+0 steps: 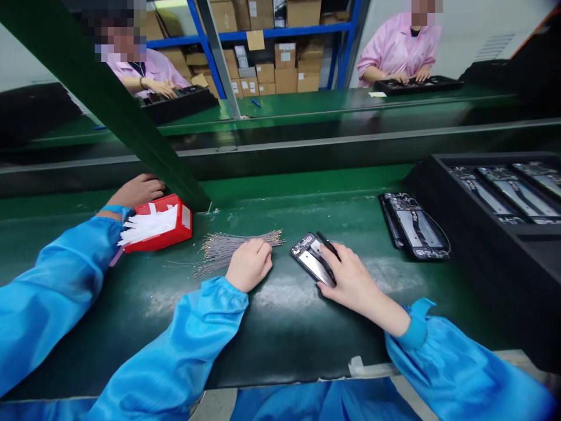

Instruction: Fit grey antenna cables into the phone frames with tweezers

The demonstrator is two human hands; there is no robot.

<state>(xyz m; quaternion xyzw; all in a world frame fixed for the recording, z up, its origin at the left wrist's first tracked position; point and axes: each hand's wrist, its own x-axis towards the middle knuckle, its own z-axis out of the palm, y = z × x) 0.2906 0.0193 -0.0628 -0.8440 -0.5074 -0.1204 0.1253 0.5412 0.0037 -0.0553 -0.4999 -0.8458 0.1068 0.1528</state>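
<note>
My left hand [249, 264] lies on the green belt with its fingers curled at the near end of a bundle of thin grey cables [228, 244] that have gold tips. My right hand [348, 276] is closed over an open-backed phone [309, 260] lying on the belt. It also holds a slim black tool [328, 244] that sticks out above its fingers. About a hand's width separates the two hands.
A red box [175, 225] of white slips stands to the left, and another person's hand [138, 190] in a blue sleeve rests behind it. Stacked phones [414, 225] lie at the right beside a black tray [482, 245] of phones. A slanted green post [109, 105] crosses the upper left. Two people in pink sit across the belt.
</note>
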